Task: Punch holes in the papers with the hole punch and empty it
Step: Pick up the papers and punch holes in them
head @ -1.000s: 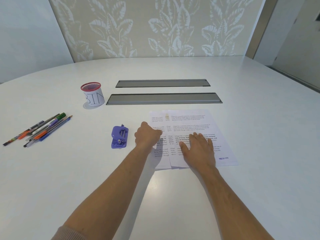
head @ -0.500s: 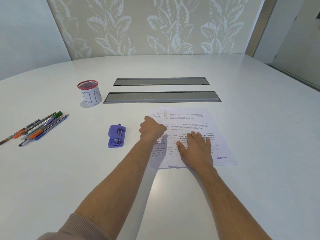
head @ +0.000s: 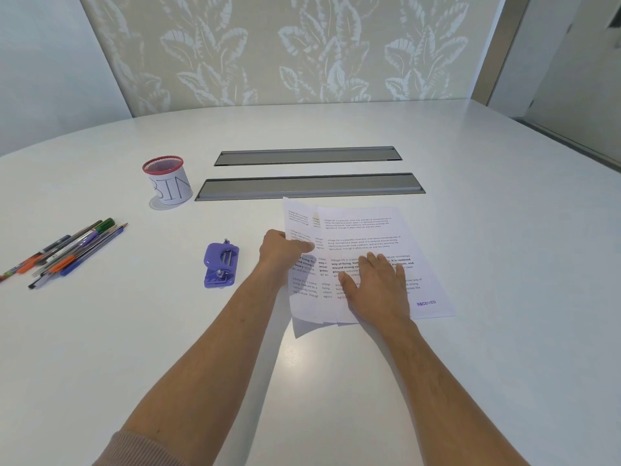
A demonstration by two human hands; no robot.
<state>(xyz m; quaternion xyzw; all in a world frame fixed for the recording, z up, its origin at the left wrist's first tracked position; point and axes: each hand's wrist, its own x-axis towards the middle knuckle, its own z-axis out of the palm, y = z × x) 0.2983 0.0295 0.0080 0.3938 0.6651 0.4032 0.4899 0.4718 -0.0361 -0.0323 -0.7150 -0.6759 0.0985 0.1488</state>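
Observation:
Several printed papers (head: pixel 366 230) lie fanned on the white table (head: pixel 336 381). My left hand (head: pixel 280 248) pinches the left edge of the leftmost sheet and lifts it off the table. My right hand (head: pixel 376 287) lies flat on the stack with fingers spread, pressing it down. A purple hole punch (head: pixel 220 264) sits on the table just left of my left hand, apart from it. A small cup with a red mesh rim, labelled BIN (head: pixel 168 181), stands further back on the left.
A bunch of pens and pencils (head: pixel 64 252) lies at the far left. Two long grey cable hatches (head: pixel 309 186) are set into the table just beyond the papers. A patterned wall closes the back.
My left hand has raised the left sheet's edge higher and drawn it a little to the left. My right hand stays pressed on the stack.

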